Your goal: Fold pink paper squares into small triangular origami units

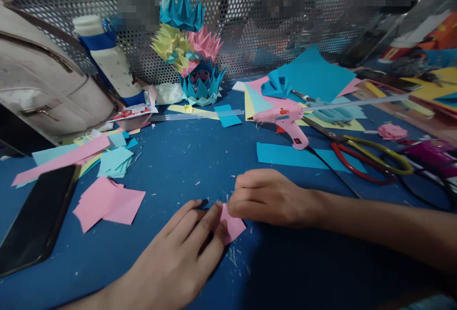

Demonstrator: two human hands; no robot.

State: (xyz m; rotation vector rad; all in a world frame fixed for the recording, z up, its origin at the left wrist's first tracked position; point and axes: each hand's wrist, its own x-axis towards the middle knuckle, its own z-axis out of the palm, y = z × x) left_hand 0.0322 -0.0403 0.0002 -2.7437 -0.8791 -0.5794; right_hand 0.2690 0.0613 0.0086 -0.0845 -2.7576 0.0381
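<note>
On the blue table lies a small pink paper piece (233,226), partly covered by both hands. My left hand (178,253) reaches in from the lower left, its fingers spread, with fingertips resting on the paper's left side. Coming from the right, my right hand (269,198) is curled closed, with its fingertips at the paper's upper edge; the exact grip is hidden beneath the fingers. Left of my hands is a loose stack of pink paper squares (110,200), with light blue squares (114,161) just behind it.
A pink glue gun (283,119) lies beyond my right hand, near a blue paper strip (273,154) and red-and-yellow-handled scissors (367,157). Folded paper flowers (202,84) stand against the perforated metal panel (243,29). At left are a phone (39,219), bottle (110,62) and bag (46,72).
</note>
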